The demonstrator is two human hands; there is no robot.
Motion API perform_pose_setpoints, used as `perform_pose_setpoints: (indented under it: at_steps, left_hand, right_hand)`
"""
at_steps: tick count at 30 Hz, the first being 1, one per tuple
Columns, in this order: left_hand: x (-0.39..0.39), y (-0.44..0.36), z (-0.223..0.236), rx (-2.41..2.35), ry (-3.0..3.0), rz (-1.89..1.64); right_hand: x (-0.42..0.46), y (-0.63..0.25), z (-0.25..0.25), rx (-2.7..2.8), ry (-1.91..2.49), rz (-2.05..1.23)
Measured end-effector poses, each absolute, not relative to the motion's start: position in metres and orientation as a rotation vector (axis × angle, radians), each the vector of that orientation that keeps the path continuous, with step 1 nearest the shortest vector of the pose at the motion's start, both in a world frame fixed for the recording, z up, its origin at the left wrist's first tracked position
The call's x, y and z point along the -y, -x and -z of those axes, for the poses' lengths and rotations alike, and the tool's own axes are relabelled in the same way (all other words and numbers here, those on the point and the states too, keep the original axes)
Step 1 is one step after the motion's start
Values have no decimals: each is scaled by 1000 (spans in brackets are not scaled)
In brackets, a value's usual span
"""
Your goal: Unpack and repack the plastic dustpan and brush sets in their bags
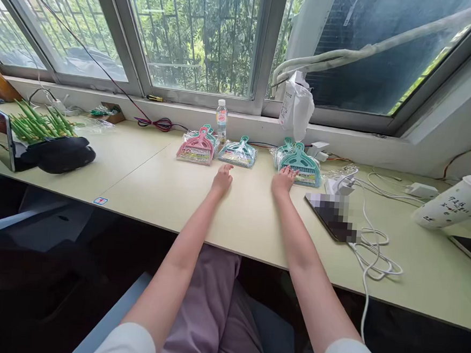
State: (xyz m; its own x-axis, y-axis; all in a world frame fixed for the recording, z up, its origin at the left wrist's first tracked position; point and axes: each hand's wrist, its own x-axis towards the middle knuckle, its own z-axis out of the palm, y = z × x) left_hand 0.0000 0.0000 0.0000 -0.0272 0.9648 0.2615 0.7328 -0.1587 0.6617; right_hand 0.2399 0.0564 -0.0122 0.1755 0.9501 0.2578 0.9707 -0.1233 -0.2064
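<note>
Both my arms reach forward over a pale green desk [185, 200]. My left hand [222, 179] lies palm down on the desk, fingers stretched out, just short of a teal mini dustpan set [238, 151] in clear wrap. My right hand [283, 180] also rests flat, with its fingertips touching the near edge of a teal dustpan [301, 169]. Another teal packet [285, 147] lies behind that one. A pink dustpan set [198, 146] sits to the left. Neither hand holds anything.
A water bottle [221, 121] stands by the window sill. A phone [331, 215] and white cables [369, 250] lie at the right, with a white cup [455, 201] on its side. Green plants [41, 122] and a black object [61, 154] sit far left. A white bag [297, 105] hangs at the window.
</note>
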Motion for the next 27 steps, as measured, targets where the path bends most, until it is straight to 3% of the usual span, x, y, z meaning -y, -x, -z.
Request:
perform_pose_setpoints:
  at_steps: [9,13,16,19,23,27]
  left_hand:
    - [-1,-6,2,-1584,-1636,-1011]
    - [6,-19,-11,-1207,-1332,-1010]
    - [13,-22,-23,-838,-1036,-871]
    - [18,-16,-32,-789,-849,-809]
    - [18,-1,-39,-915,-648,-1082]
    - [18,8,-45,-847,-666,-1280]
  right_hand:
    - [11,-217,-19,1698,1894,-207]
    - [30,-203,-45,1629,1753,-201]
    - [47,-181,-58,1852,1555,-296]
    - [63,-152,-58,2131,1280,-457]
    - [69,-134,-52,2196,1105,-529]
    - [62,-146,-50,1969,1216,-515]
